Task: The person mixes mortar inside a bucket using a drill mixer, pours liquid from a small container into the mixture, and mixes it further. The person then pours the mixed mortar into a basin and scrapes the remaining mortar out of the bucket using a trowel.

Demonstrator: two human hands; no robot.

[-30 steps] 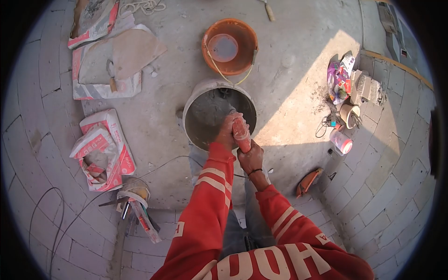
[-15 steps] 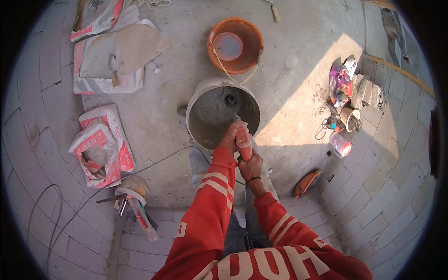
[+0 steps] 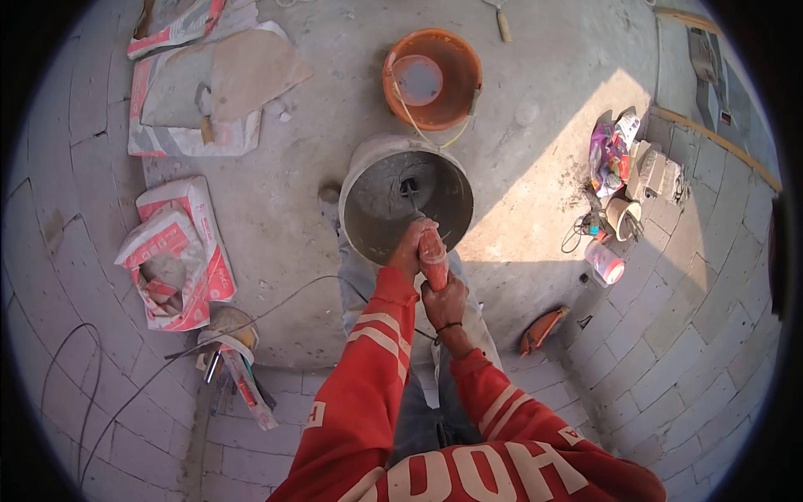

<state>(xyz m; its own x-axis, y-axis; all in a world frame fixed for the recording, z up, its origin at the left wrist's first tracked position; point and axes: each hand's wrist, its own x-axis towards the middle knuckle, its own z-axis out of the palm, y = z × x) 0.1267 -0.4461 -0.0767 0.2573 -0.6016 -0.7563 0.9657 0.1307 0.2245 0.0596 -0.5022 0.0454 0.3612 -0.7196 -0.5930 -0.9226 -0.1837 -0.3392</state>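
Both my hands are closed around a red, dust-coated power drill (image 3: pixel 432 257) with a mixing paddle (image 3: pixel 408 187) on its front end. My left hand (image 3: pixel 406 249) wraps the front of the body, near the shaft. Behind it, my right hand (image 3: pixel 446 303) grips the rear handle. The shaft reaches into a large pale bucket (image 3: pixel 461 224) between my feet, and the paddle head sits in wet grey mix (image 3: pixel 376 186) at the bottom. A dark cord (image 3: pixel 288 299) trails leftward across the floor.
Beyond the mixing bucket stands an orange bucket (image 3: pixel 458 63) with a rope handle. Opened bags (image 3: pixel 219 268) lie at left, above a small tool bucket (image 3: pixel 233 326). Along the right block wall are a plastic bag (image 3: pixel 608 159), a clear tub (image 3: pixel 604 261) and an orange item (image 3: pixel 544 330).
The paddle has shifted left and slightly toward me inside the bucket. My view has moved a little, and both hands keep their hold on the drill.
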